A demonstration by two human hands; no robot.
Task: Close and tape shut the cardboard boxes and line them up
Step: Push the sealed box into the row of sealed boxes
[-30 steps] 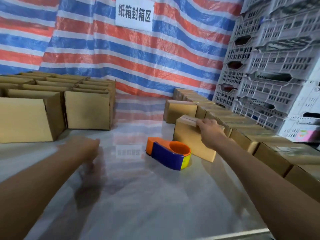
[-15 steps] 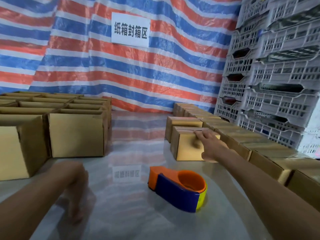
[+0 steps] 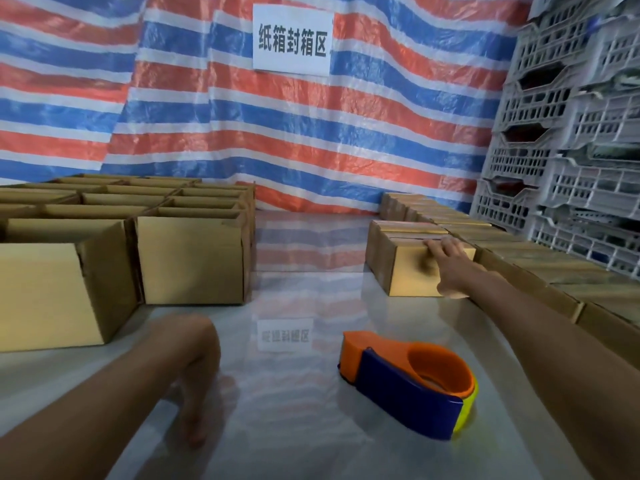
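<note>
Fingers of the right hand are stretched out, loosely together, and laid over the top front edge of a closed cardboard box, with the heel of the hand set against its front face; nothing is clasped, though some blur is seen at the fingertips. This box is placed on the glossy surface, touching another closed box behind it and just beside the long row of closed boxes that is lined up along the right side. The left hand is bent down at the wrist, its fingers held straight and together, with the tips resting on the surface and nothing held. An orange and blue tape dispenser is lying on the surface between the two arms, apart from both hands. Open cardboard boxes are grouped at the left. A red, white and blue striped tarp with a white sign is hung behind, and grey plastic crates are stacked at the right.
</note>
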